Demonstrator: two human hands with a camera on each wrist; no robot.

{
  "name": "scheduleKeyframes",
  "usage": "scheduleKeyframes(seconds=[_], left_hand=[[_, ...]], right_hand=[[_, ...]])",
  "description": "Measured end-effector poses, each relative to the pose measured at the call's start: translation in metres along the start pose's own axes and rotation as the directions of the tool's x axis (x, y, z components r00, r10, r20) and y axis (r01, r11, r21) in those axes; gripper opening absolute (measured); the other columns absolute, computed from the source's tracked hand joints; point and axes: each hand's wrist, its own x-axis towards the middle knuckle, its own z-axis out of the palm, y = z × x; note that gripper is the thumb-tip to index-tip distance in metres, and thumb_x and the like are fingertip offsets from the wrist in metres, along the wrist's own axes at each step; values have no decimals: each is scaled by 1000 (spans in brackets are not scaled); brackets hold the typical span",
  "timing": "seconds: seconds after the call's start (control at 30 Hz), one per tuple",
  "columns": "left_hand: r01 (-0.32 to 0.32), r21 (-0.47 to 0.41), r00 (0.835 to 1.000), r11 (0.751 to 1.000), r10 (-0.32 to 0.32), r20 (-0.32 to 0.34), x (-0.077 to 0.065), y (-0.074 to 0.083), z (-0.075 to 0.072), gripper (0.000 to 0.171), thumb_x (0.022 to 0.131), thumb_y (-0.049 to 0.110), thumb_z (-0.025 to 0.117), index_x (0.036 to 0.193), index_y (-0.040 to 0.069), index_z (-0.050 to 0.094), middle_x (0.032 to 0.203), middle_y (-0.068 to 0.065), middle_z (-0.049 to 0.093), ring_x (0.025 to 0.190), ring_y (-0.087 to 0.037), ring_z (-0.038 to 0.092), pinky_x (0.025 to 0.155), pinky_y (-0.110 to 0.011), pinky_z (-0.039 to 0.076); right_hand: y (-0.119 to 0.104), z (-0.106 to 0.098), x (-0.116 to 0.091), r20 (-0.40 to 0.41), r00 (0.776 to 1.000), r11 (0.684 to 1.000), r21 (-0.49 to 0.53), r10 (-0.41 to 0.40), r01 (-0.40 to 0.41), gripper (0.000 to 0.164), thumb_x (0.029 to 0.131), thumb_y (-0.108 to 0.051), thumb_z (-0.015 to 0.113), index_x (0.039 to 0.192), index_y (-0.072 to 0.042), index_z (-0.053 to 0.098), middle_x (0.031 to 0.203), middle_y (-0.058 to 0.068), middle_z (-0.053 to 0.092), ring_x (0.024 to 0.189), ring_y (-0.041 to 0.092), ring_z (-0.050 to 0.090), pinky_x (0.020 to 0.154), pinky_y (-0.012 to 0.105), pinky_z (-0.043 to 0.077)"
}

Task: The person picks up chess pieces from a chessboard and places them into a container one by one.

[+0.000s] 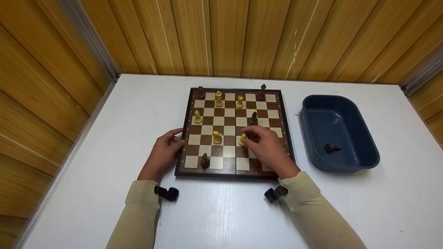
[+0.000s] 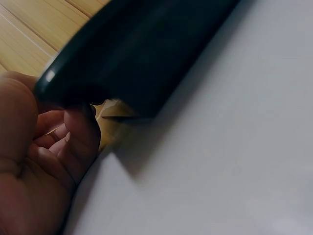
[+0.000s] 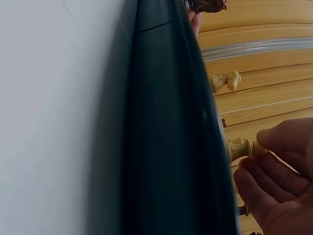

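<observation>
My right hand (image 1: 265, 143) is over the right half of the brown-and-cream chessboard (image 1: 207, 172). Its thumb and fingertips pinch the top of a cream chess piece (image 3: 239, 148), whose head they mostly hide; its base is right at the board surface. My left hand (image 1: 162, 150) grips the board's left edge, its curled fingers and thumb at the dark rim in the left wrist view. Left of the pinched piece stands a cream knight (image 1: 217, 137). A dark chess piece (image 1: 253, 118) is just beyond the right fingers, and a dark knight (image 1: 205, 160) stands near the front edge.
Toward the far side stand more cream pieces, including a queen (image 1: 240, 101), and a tall dark piece (image 1: 262, 92) in the far right corner. Right of the board, a blue tub (image 1: 360, 138) contains one dark piece (image 1: 333, 148) lying on its side. Wooden panels (image 1: 225, 38) rise behind the white table.
</observation>
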Motion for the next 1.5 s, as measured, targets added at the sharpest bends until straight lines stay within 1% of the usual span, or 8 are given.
scheduleKeyframes(seconds=[0.13, 0.27, 0.43, 0.6, 0.83, 1.03, 1.37, 1.5], left_hand=[[13, 7, 1000, 1000, -13, 4, -5, 11, 0, 44, 97, 13, 57, 140, 12, 50, 97, -10, 60, 75, -15, 56, 64, -25, 47], [-4, 17, 1000, 1000, 4, 12, -13, 26, 0, 44, 97, 10, 55, 140, 6, 48, 96, -11, 59, 75, -16, 55, 65, -25, 47], [-18, 32, 1000, 999, 17, 17, -18, 33, 1, 45, 97, 10, 55, 141, 4, 48, 97, -11, 60, 75, -15, 55, 63, -25, 46], [-8, 43, 1000, 999, 7, 19, -16, 32, 2, 44, 97, 11, 55, 140, 6, 49, 98, -12, 60, 76, -15, 55, 64, -24, 46], [-17, 46, 999, 999, 15, 30, -16, 32, 2, 44, 97, 11, 56, 141, 6, 49, 96, -11, 60, 75, -16, 55, 64, -24, 46], [4, 34, 1000, 999, -5, 28, -17, 34, 2, 45, 97, 11, 56, 141, 6, 48, 96, -10, 60, 76, -15, 56, 65, -24, 47], [8, 40, 1000, 999, -9, 10, -18, 33, 1, 44, 97, 11, 57, 140, 7, 49, 97, -11, 60, 77, -18, 56, 65, -25, 47], [1, 37, 1000, 999, 0, -2, -7, 12, -1, 43, 97, 16, 57, 140, 13, 51, 98, -10, 60, 78, -17, 57, 66, -26, 48]], right_hand=[[1, 0, 1, 5, 1000, 1000, 2, 1, -1, 25, 90, -16, 68, 115, -19, 68, 116, -1, 66, 104, 17, 62, 85, 36, 50], [1, 1, 2, -4, 1000, 1000, 13, -5, 5, 23, 90, -14, 67, 113, -17, 69, 114, 0, 67, 103, 17, 63, 85, 35, 52], [2, 1, 1, -17, 1000, 1000, 13, -22, 22, 22, 90, -13, 67, 112, -15, 70, 116, 0, 67, 106, 18, 62, 88, 37, 51], [4, 1, 0, -32, 999, 999, 8, -43, 43, 21, 91, -14, 67, 112, -15, 70, 117, 0, 67, 109, 18, 61, 91, 37, 50], [8, 0, -1, -53, 996, 997, 24, -68, 69, 21, 91, -13, 67, 111, -14, 71, 115, 1, 67, 105, 16, 63, 89, 35, 51], [5, -5, -2, -93, 994, 995, 74, -56, 63, 22, 91, -13, 67, 112, -11, 70, 112, 2, 68, 103, 15, 65, 85, 29, 54], [2, -21, -2, -138, 984, 989, 82, -113, 125, 21, 91, -10, 66, 111, -12, 71, 113, 1, 65, 100, 12, 63, 84, 20, 52], [2, -28, -2, -143, 982, 988, 79, -122, 134, 22, 91, -9, 66, 112, -12, 71, 116, 2, 65, 101, 13, 63, 83, 17, 51]])
